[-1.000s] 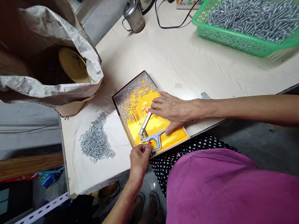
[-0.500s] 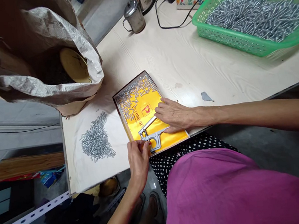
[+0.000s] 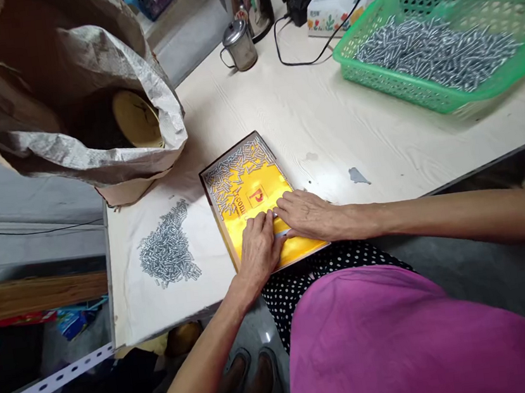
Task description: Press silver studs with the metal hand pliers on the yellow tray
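A shallow tray (image 3: 222,234) with a yellow printed lining (image 3: 303,250) sits at the table's front edge, partly over my lap. Small silver metal pins (image 3: 228,174) lie loose across its far end. My right hand (image 3: 308,216) is closed around the handles of silver snap-fastener pliers (image 3: 282,234), above the yellow lining. Over the head of the pliers my left hand (image 3: 258,247) is closed, its fingers meeting those of the right. Most of the tool is hidden beneath both hands, so its jaws do not show.
A pile of similar metal pins (image 3: 168,249) lies on the table to the left. Behind it stands a large open sack (image 3: 144,166) with a yellow scoop or bowl (image 3: 137,119) inside. A green basket (image 3: 403,91) of metal pieces, a metal mug (image 3: 240,47) and a black cable (image 3: 298,63) are farther back.
My left hand has moved up and right from the jaws end and now covers the pliers' head. The right hand keeps its grip on the handles. The view has shifted slightly.
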`<state>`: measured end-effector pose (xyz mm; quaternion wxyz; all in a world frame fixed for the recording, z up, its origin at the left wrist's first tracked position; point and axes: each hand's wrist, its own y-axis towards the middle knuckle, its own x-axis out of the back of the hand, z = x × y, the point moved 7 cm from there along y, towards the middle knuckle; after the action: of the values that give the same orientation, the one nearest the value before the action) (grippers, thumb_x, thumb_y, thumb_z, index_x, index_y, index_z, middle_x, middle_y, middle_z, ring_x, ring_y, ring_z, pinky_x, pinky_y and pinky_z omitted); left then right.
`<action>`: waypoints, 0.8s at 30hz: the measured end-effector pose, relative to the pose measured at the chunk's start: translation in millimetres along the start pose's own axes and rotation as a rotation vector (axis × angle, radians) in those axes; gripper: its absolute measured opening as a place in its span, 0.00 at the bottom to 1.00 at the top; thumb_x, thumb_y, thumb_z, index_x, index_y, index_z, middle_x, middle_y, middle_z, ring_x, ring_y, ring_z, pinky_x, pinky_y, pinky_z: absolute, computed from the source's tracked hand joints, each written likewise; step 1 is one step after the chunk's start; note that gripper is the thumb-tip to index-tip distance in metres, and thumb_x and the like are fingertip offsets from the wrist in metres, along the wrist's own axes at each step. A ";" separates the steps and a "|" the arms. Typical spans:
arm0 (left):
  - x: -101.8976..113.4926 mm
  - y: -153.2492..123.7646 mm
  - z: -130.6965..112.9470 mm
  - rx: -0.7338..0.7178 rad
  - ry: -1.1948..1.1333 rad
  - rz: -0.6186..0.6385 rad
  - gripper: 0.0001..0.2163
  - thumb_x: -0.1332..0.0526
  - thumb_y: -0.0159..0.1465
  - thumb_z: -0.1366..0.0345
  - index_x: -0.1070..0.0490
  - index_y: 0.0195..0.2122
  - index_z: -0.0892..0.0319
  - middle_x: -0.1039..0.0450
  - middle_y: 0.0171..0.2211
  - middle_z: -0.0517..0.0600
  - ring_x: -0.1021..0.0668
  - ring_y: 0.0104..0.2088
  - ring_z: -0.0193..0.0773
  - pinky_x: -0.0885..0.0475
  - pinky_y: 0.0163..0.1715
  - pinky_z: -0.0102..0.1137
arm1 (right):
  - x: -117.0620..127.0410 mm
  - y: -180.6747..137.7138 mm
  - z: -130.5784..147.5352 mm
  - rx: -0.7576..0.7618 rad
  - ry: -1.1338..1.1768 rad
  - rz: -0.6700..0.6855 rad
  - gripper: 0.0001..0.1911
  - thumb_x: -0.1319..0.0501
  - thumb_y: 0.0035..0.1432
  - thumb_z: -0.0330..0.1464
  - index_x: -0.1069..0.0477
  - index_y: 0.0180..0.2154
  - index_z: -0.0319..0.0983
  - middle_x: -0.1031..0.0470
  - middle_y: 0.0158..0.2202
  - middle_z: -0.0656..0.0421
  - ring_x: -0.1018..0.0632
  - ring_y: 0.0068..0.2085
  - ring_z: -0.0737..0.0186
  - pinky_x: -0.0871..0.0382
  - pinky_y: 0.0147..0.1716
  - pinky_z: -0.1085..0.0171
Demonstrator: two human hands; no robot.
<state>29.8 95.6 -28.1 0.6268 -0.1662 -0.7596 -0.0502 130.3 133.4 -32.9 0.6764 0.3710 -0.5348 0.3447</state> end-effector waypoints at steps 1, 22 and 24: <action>-0.4 -1.0 -1.6 0.011 0.001 0.008 0.21 0.41 0.69 0.62 0.38 0.62 0.60 0.31 0.54 0.59 0.28 0.51 0.51 0.29 0.51 0.46 | -1.5 -1.1 1.9 0.003 0.014 0.006 0.11 0.40 0.68 0.34 0.28 0.44 0.30 0.27 0.39 0.48 0.30 0.43 0.50 0.38 0.42 0.56; -6.8 -30.7 -19.1 -0.050 0.071 -0.080 0.08 0.44 0.73 0.66 0.24 0.43 0.58 0.26 0.45 0.54 0.28 0.48 0.45 0.28 0.49 0.39 | -11.4 26.8 -26.8 0.143 0.023 -0.026 0.07 0.45 0.69 0.29 0.28 0.39 0.38 0.26 0.37 0.53 0.30 0.40 0.55 0.42 0.39 0.59; -11.9 -27.5 -21.0 -0.040 0.105 -0.028 0.09 0.45 0.73 0.67 0.25 0.41 0.58 0.26 0.38 0.52 0.28 0.43 0.43 0.28 0.44 0.37 | -13.7 45.1 -34.9 0.178 0.006 -0.063 0.08 0.45 0.70 0.28 0.28 0.39 0.39 0.25 0.37 0.54 0.30 0.39 0.55 0.44 0.38 0.59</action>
<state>42.6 61.5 -31.5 0.6616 -0.1652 -0.7267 -0.0829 105.1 184.8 -45.7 0.6530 0.4451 -0.4881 0.3704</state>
